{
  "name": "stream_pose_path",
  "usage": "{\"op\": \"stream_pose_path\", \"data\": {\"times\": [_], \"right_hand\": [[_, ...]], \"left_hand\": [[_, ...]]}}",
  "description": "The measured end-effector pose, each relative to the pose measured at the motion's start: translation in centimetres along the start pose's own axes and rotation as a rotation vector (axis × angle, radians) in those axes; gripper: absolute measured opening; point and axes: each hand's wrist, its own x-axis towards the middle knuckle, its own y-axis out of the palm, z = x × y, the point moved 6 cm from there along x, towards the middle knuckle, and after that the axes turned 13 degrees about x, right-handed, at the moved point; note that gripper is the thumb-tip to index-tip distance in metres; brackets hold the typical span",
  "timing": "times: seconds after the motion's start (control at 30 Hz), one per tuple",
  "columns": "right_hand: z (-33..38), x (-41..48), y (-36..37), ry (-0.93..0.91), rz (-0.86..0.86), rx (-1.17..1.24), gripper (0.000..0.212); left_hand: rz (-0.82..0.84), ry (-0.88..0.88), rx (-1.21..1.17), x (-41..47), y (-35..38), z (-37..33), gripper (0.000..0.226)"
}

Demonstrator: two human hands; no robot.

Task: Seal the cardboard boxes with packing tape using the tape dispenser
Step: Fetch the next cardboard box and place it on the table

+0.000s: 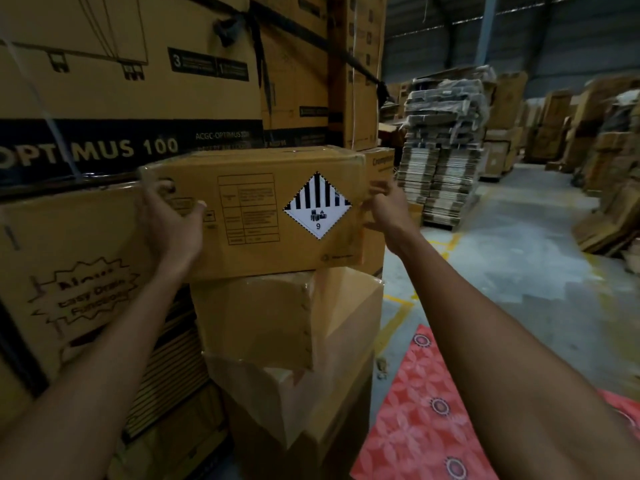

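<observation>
Two hands hold one box (256, 216) between them, raised to chest height. Left hand (169, 220): fingers wrapped round the box's left end, thumb flat on the front face. Right hand (382, 206): fingers and thumb clasping the right end. One diamond label (317, 206), marked 9, sits on the front face, nearer the right hand.

Below the hands two further cartons are counted. One closed carton (252, 317) touches the box's underside, and under it is one open carton (311, 403) with a loose flap. One red mat (433, 410) lies on the floor (502, 271) beneath the right forearm. Large printed cartons (121, 81) rise behind the left hand. Piles of flattened cardboard (440, 174) stand well beyond the right hand, too many to count. No dispenser is in view.

Progress, as a judgement: the step in hand is moving the box, not taping it. Its top seam faces away, so whether tape lies on it cannot be told. Sealing of this box and of the open carton appears still to do.
</observation>
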Motion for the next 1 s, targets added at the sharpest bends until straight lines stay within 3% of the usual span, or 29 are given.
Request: {"op": "stream_pose_path", "data": {"times": [0.13, 0.23, 0.33, 0.43, 0.67, 0.83, 1.0], "right_hand": [[-1.5, -2.8, -4.9, 0.039, -0.093, 0.079, 0.035], [-3.1, -6.9, -11.7, 0.049, -0.205, 0.072, 0.034], [-4.6, -13.3, -21.5, 0.064, -0.367, 0.069, 0.034], [-5.4, -22.1, -33.1, 0.083, -0.568, 0.009, 0.034], [-4.4, -49.8, -59.1, 0.141, -1.099, -0.104, 0.03], [-7.4, -70.1, -70.6, 0.287, -1.416, -0.127, 0.032], [-14.0, -85.5, -75.9, 0.571, -1.594, -0.113, 0.026]], "left_hand": [[0.359, 0.149, -0.158, -8.3, 4.9, -4.8, 0.018], [0.618, 0.185, -0.233, -17.0, 10.0, -7.9, 0.006], [0.923, 0.229, -0.27, -29.2, 15.1, -11.2, 0.02], [1.222, 0.318, -0.278, -43.7, 17.7, -15.1, 0.012], [1.757, 0.382, -0.297, -76.5, 15.1, -24.2, 0.014], [2.038, 0.419, -0.157, -96.5, 10.1, -23.5, 0.017], [2.256, 0.435, 0.192, -111.4, 7.5, -15.3, 0.015]]}}
